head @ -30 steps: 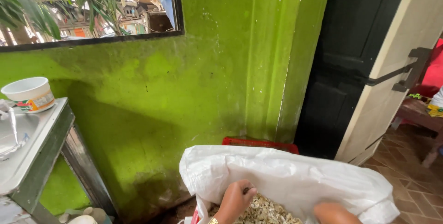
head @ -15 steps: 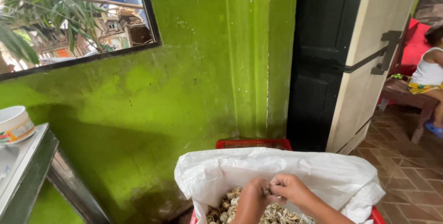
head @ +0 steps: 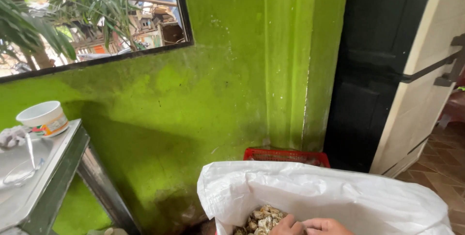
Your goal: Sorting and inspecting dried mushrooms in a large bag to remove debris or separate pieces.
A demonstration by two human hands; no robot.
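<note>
A big white woven sack [head: 339, 196] stands open at the bottom of the head view, its rim rolled down. Inside lies a heap of small pale brown lumps [head: 259, 218], like shells or pods. My left hand [head: 286, 226] and my right hand [head: 328, 226] rest side by side on the heap at the frame's lower edge, fingers touching each other. Only the knuckles and finger backs show, so whatever lies under the fingers is hidden.
A red plastic crate [head: 286, 156] sits behind the sack against the green wall [head: 218, 94]. At left stands a metal table [head: 48, 181] with a white cup [head: 43, 118] on it. A dark door [head: 378, 70] and tiled floor [head: 443, 167] are at right.
The view has swung back to the left, so the table and cup show again. My hands have sunk to the frame's bottom edge and lie close together on the heap.
</note>
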